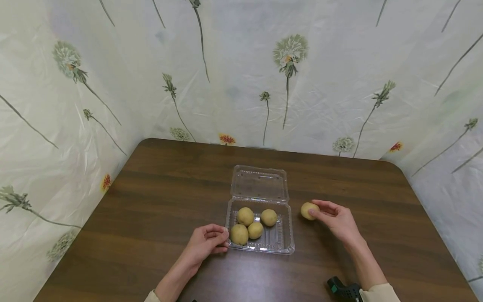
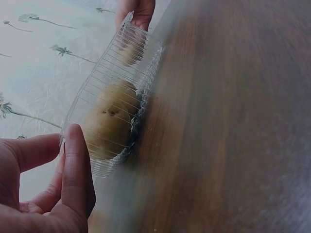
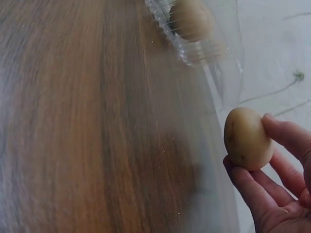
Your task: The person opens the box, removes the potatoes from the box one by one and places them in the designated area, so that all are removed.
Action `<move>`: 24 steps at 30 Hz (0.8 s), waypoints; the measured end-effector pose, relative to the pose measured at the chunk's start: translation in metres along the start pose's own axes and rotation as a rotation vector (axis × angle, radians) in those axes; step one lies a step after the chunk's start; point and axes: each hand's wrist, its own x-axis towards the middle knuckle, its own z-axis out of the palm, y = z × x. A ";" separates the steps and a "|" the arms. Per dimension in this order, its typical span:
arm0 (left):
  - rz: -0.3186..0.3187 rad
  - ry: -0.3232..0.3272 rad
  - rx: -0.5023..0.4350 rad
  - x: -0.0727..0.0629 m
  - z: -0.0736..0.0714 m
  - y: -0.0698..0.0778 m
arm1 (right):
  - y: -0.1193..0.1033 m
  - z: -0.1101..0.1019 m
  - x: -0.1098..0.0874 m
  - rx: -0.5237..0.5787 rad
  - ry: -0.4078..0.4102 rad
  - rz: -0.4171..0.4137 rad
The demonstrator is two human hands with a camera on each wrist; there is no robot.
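A clear plastic clamshell container point(image 1: 281, 235) lies on the table with its lid point(image 1: 259, 183) folded back, away from the person. Several potatoes sit in its base, among them a potato point(image 1: 245, 216) at the back left and a potato point(image 1: 268, 217) to the right. My left hand point(image 1: 206, 243) pinches the container's left rim between thumb and fingers, plain in the left wrist view. To the right of the container, my right hand point(image 1: 339, 221) holds a potato point(image 3: 248, 139) between thumb and fingertips, above the table.
The dark wooden table point(image 1: 170, 188) has rounded far corners. Behind it and at both sides hangs a pale sheet point(image 1: 234, 54) printed with dandelions. A black wrist device point(image 1: 344, 289) shows at the right sleeve.
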 end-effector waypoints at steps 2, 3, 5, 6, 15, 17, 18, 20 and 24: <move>0.001 -0.001 -0.002 0.000 0.000 0.000 | 0.001 0.000 0.002 -0.011 0.003 -0.005; 0.001 -0.001 -0.003 0.000 0.000 0.000 | 0.002 0.000 0.003 -0.016 0.004 -0.008; 0.002 -0.001 -0.001 0.000 0.000 0.000 | 0.003 0.001 0.005 -0.033 0.006 -0.014; 0.002 -0.001 0.000 0.000 0.000 0.000 | 0.004 0.001 0.005 -0.045 0.007 -0.017; -0.002 -0.002 0.003 0.001 -0.001 0.000 | 0.003 0.000 0.014 -0.119 0.007 -0.050; -0.005 -0.003 0.005 0.001 -0.001 0.000 | 0.003 -0.001 0.017 -0.134 0.007 -0.064; -0.003 -0.004 0.005 0.001 -0.002 0.000 | 0.003 -0.001 0.018 -0.142 0.008 -0.071; -0.003 -0.005 0.005 0.001 -0.001 0.001 | 0.003 -0.002 0.020 -0.160 0.014 -0.081; 0.004 -0.006 0.002 0.001 -0.001 0.001 | 0.004 -0.004 0.023 -0.185 0.021 -0.093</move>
